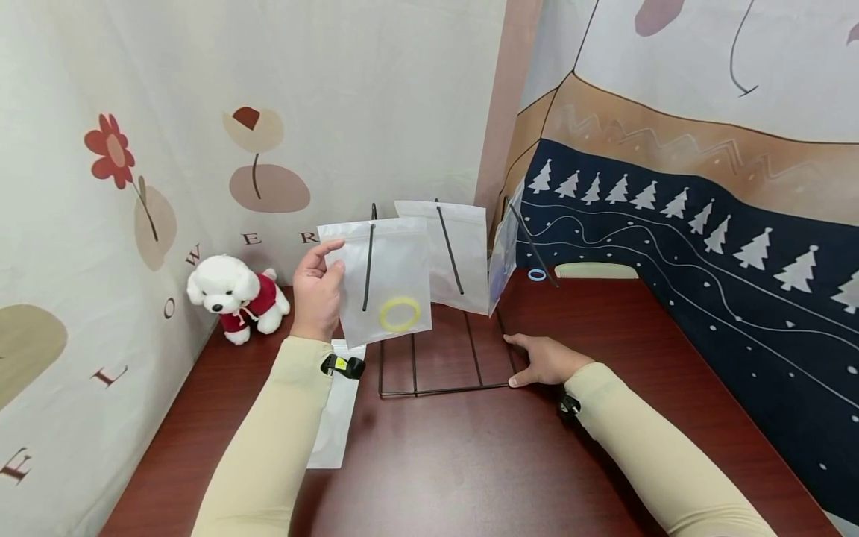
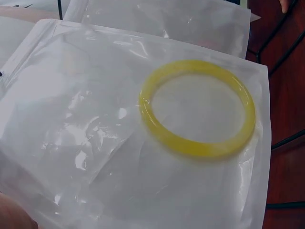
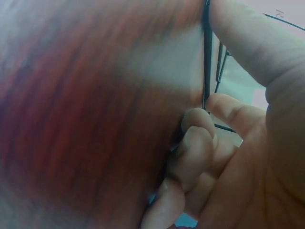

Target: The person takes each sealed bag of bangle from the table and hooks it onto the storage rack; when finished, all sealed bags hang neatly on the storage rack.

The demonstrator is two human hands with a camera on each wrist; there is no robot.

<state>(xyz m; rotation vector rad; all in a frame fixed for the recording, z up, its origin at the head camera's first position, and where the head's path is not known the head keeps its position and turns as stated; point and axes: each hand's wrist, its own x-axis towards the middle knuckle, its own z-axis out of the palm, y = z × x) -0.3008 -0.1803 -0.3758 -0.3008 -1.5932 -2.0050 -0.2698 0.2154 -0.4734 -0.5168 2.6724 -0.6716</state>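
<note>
My left hand pinches the left edge of a clear-and-white zip bag with a yellow bangle inside, in its lower right part. The bag hangs upright on a hook at the front of a black wire rack. In the left wrist view the bag nearly fills the picture, and only a bit of the hand shows. At the rack's front right corner, my right hand grips the base wire between thumb and fingers. A second white bag and a third bag, turned edgewise, hang behind.
Another white bag lies flat on the dark red table, partly under my left forearm. A plush white dog in red sits at the back left. At the back right are a light blue ring and a pale green strip.
</note>
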